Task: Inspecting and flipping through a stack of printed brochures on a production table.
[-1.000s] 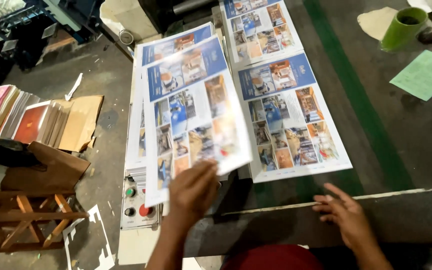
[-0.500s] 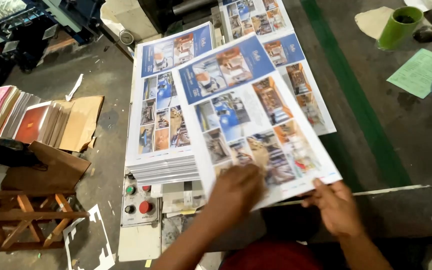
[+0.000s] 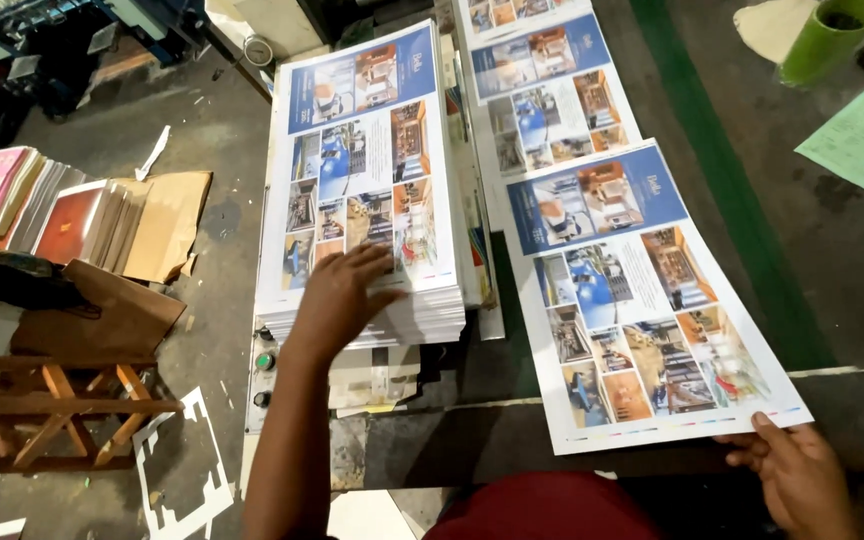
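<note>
Head view: my left hand lies flat, fingers spread, gripping nothing, on the near end of the stack of printed sheets at left. My right hand pinches the near right corner of a single sheet, thumb on top, the sheet lying flat to the right of the stack. One sheet looks drawn off, I judge; the thick stack remains

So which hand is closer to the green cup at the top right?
Right. The right hand grips the loose printed sheet below the green cup; the left hand rests on the stack, farther left.
</note>
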